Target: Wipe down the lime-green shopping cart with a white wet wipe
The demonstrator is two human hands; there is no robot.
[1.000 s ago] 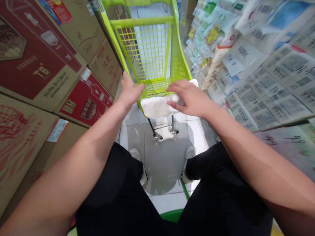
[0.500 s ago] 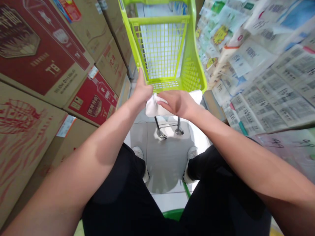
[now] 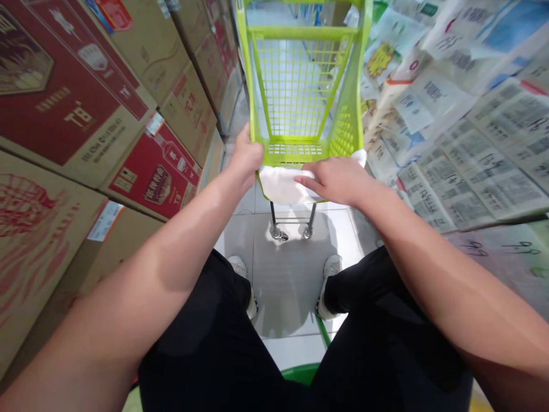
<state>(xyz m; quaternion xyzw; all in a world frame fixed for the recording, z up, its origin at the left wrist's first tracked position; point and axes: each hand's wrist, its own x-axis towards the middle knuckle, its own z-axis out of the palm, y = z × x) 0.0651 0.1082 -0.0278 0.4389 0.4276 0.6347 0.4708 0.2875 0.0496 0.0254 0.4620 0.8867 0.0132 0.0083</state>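
Note:
A lime-green plastic shopping cart (image 3: 295, 33) stands before me, with its slatted basket facing me. My left hand (image 3: 246, 159) is closed around the left edge of the cart's basket. A white cloth (image 3: 278, 184) lies spread along the near lower edge of the basket, and one end of it shows at the right corner. Over the cloth is my right hand (image 3: 337, 178), pressing it to the edge with the thumb toward me and the other fingers bent over the far side. Those fingertips are partly hidden.
Stacked cardboard cartons (image 3: 171, 166) line the left side. Packed goods in plastic wrapping (image 3: 463, 171) fill the right side close to the cart. Under the basket are caster wheels (image 3: 278, 233) on the tiled floor (image 3: 287, 274). A green rounded object (image 3: 302, 373) shows between my legs.
The cart has shifted right and turned a little in view. The bunched cloth is now spread flatter along the edge. My right hand has moved right, away from my left hand.

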